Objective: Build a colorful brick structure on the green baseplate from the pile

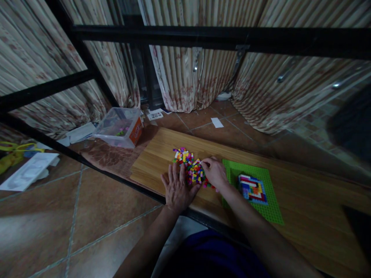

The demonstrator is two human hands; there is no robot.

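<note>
A pile of small multicoloured toy bricks [195,173] lies on a wooden board. My left hand [178,191] rests palm down at the near left side of the pile, fingers spread. At the pile's right side, my right hand [215,172] is closed in a pinch; whatever its fingertips hold is too small to make out. Just right of that hand is a green studded baseplate [271,206], partly covered by my right forearm. On the baseplate stands a block built of coloured bricks [252,189], with nested bands of blue, white, red and yellow on top.
Beyond the left end of the wooden board [153,156] stands a clear plastic box [114,139] with an orange label and a few bricks inside. A black metal frame [185,33] runs across in front of curtains. A white card [216,122] lies on the tiled floor.
</note>
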